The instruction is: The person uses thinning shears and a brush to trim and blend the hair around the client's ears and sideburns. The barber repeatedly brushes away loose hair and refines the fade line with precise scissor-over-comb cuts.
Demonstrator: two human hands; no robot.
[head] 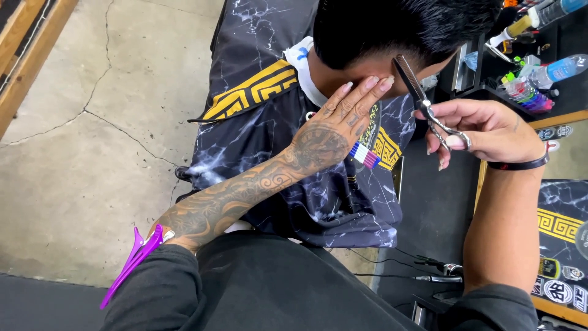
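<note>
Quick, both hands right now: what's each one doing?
Left hand: open, fingers flat against the seated person's neck, holding nothing.
Right hand: closed on scissors, blades at the hair.

Beyond the right hand (490, 132), on the dark counter (569, 98), lies a clear bottle with a blue label (560, 68). Farther up stands a spray bottle with a yellow label (520, 26). Below that hand's forearm, round and shield-shaped stickers (560, 288) show black, white and gold.
</note>
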